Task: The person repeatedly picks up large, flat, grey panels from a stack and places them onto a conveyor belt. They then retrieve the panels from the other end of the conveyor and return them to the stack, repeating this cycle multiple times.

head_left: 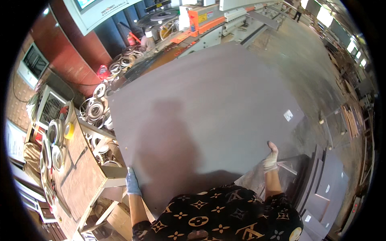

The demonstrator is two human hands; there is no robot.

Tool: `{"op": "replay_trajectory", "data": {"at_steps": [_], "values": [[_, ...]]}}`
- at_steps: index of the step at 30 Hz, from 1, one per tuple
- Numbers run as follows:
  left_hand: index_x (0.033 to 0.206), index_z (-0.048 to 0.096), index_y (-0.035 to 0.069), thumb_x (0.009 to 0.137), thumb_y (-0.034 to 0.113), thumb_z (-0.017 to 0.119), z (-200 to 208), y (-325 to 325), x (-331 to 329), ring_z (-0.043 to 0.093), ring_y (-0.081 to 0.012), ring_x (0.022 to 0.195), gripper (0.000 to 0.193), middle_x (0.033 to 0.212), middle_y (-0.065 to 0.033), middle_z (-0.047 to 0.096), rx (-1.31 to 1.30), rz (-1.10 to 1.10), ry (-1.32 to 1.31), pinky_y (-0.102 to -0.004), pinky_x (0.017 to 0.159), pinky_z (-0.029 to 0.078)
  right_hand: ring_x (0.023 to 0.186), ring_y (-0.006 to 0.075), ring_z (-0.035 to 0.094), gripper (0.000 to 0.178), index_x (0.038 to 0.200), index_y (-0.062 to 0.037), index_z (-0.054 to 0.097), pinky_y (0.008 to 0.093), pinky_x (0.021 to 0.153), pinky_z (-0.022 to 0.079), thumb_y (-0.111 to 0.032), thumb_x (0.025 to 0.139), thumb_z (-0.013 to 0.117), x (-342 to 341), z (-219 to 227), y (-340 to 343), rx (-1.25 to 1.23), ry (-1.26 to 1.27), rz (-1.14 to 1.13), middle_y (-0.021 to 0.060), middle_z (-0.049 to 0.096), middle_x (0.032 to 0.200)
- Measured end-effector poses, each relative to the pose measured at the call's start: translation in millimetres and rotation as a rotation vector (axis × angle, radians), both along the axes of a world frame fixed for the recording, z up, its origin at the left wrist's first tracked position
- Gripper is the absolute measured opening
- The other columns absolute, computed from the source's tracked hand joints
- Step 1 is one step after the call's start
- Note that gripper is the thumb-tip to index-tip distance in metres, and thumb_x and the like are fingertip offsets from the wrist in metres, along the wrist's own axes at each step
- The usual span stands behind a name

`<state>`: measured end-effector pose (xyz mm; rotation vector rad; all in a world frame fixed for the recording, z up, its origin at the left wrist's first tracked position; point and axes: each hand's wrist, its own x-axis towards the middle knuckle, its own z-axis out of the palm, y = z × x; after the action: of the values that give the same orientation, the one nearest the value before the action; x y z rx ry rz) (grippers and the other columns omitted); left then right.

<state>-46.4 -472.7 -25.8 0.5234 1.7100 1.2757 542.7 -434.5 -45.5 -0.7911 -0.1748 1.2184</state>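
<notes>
A large, flat grey-brown panel (225,104) spreads out in front of me, with my shadow falling across it. Near its right corner is a small white label (288,115). My left hand (132,182), in a bluish work glove, is closed on the panel's near left edge. On the right edge, my right hand (271,159) wears a whitish glove with the thumb tip bare or dark; the thumb points up beside the edge. The fingers of that hand are hidden, apparently under the panel.
A wooden table (82,176) with rolls of edging tape (58,158) stands at left. More rolls (95,109) are piled behind it. An orange-and-white machine (201,22) lies beyond the panel. Stacked grey boards (327,184) lean at the lower right. A distant person (298,12) stands far off.
</notes>
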Motion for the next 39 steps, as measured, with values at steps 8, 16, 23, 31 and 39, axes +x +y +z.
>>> {"op": "replay_trajectory", "data": {"at_steps": [8,16,23,31,39], "values": [[0.128,0.046,-0.003,0.092,0.052,0.043,-33.4,-44.5,-0.3,0.054,-0.0244,0.107,0.066,0.121,-0.0129,0.055,0.028,0.306,-0.148,-0.0362,0.092,0.045,0.089,0.0244,0.059,0.037,0.105,-0.0022,0.059,0.0373,0.081,0.05,-0.018,0.072,0.064,-51.4,7.0,129.2,-0.114,-0.058,0.256,0.0087,0.062,0.098],[0.13,0.044,0.002,0.09,0.042,0.05,-39.9,-18.4,7.9,0.052,-0.0268,0.111,0.056,0.119,-0.0118,0.057,0.136,0.142,-0.349,-0.0411,0.097,0.041,0.115,0.0285,0.048,0.047,0.126,-0.0024,0.044,0.0442,0.098,0.04,-0.026,0.087,0.053,-175.4,-21.0,86.2,-0.128,0.287,0.708,0.012,0.051,0.125],[0.125,0.049,0.006,0.083,0.041,0.06,-47.6,-76.0,65.9,0.052,-0.0293,0.109,0.056,0.123,-0.012,0.055,0.058,0.13,-0.728,-0.0432,0.094,0.044,0.117,0.0282,0.045,0.054,0.13,-0.0052,0.042,0.0455,0.102,0.035,-0.045,0.093,0.045,-208.9,55.8,98.6,-0.533,0.359,0.779,0.0114,0.048,0.129],[0.129,0.046,0.007,0.087,0.044,0.053,-28.8,-44.9,80.6,0.049,-0.0295,0.115,0.057,0.127,-0.0101,0.052,-0.034,0.099,-0.663,-0.0434,0.098,0.04,0.124,0.0348,0.037,0.064,0.136,-0.0164,0.037,0.0614,0.096,0.028,-0.054,0.086,0.053,-200.0,-14.5,118.9,-0.729,0.514,0.819,0.0124,0.039,0.138],[0.133,0.042,0.008,0.089,0.051,0.045,-27.6,-2.6,123.2,0.045,-0.0298,0.12,0.062,0.132,-0.0091,0.048,-0.021,-0.088,-0.653,-0.0446,0.101,0.037,0.139,0.0274,0.013,0.08,0.144,-0.0082,0.022,0.0459,0.111,0.01,-0.057,0.087,0.048,-177.1,27.8,153.4,-0.599,0.187,0.648,0.0126,0.016,0.151]]}}
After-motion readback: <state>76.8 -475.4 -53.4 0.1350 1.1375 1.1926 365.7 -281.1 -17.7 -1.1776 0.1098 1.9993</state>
